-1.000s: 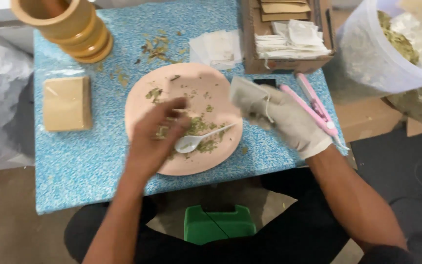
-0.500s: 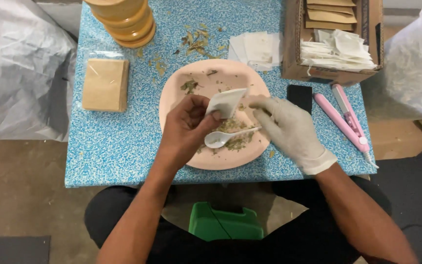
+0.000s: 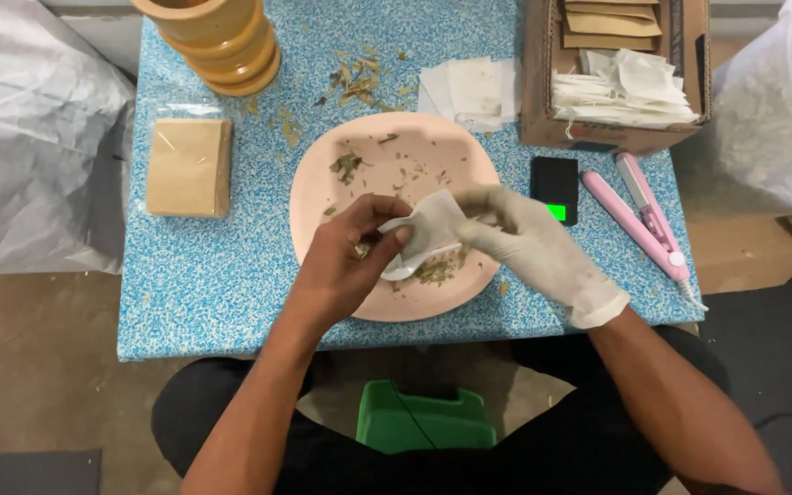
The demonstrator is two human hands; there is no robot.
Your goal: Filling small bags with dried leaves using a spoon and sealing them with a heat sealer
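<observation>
At the centre of the frame, your left hand (image 3: 346, 266) and gloved right hand (image 3: 529, 247) both pinch a small white paper pouch (image 3: 428, 231) over the pink plate (image 3: 323, 197) strewn with dried herb bits (image 3: 434, 271). A white spoon (image 3: 398, 271) lies beneath the pouch. A pink sealer (image 3: 639, 215) rests at the right on the blue surface (image 3: 203, 266).

You find open tabletop (image 3: 203, 275) lower left of the plate (image 3: 341, 197); a box (image 3: 616, 73), scale (image 3: 555, 188) and sealer (image 3: 643, 220) crowd the right.
</observation>
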